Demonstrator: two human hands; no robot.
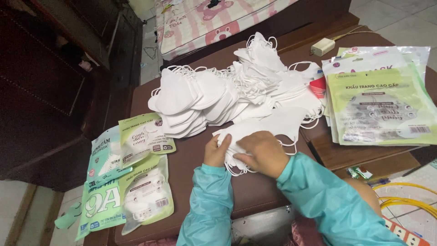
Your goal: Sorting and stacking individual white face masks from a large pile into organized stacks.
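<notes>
A small stack of white masks (pixel 255 132) lies near the front edge of the table (pixel 191 168), about in the middle. Both hands are on it. The left hand (pixel 216 152) holds the stack's left end, thumb on top, the other fingers tucked under, pinching it. The right hand (pixel 264 152) lies flat over the stack with its fingers close together, pressing down. Ear loops (pixel 236 171) stick out below the hands.

To do this well, I think the edges should line up, the loops should stay untangled, and the press should be soft so no mask creases.

Behind the stack, a big pile (pixel 218 91) of masks runs toward the back edge. Filled packs (pixel 129 177) lie at the front left corner. Flat green bags (pixel 378 105) lie at the right edge.
</notes>
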